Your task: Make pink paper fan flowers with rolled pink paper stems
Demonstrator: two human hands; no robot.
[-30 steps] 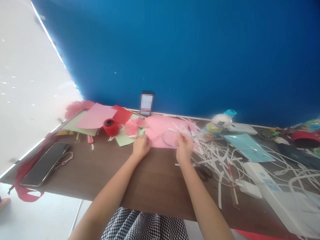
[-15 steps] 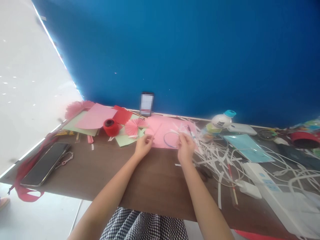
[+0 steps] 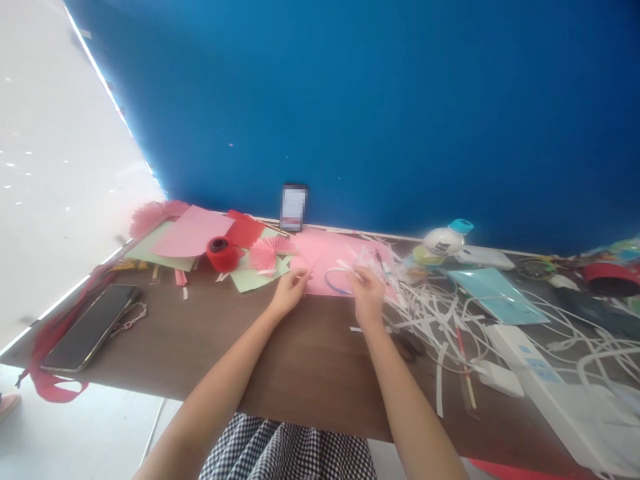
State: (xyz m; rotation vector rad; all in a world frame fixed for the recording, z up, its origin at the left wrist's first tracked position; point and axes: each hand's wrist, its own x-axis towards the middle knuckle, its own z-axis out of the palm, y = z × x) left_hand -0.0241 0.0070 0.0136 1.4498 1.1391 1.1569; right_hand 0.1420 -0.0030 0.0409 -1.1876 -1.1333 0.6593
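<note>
My left hand (image 3: 291, 289) is closed in a pinch on a thin pink paper piece (image 3: 313, 268) that points up and right. Facing it, my right hand (image 3: 369, 291) pinches a narrow white strip (image 3: 345, 265). A thin blue-edged ring (image 3: 338, 291) hangs at the right fingertips; whether they grip it too is hard to tell. Both hands are over the near edge of a pink paper sheet (image 3: 320, 248). Left of them lie a pleated pink paper fan (image 3: 270, 253) and a red ribbon roll (image 3: 223, 256).
White strips and cables (image 3: 440, 310) tangle at the right, beside a power strip (image 3: 530, 373) and a white bottle with a blue cap (image 3: 443, 241). A dark phone (image 3: 93, 327) lies at the left; another phone (image 3: 293, 207) leans on the blue wall.
My right hand has shifted slightly left, and the ring has moved left with it. The white strip now points toward the left hand. My left hand has barely moved.
</note>
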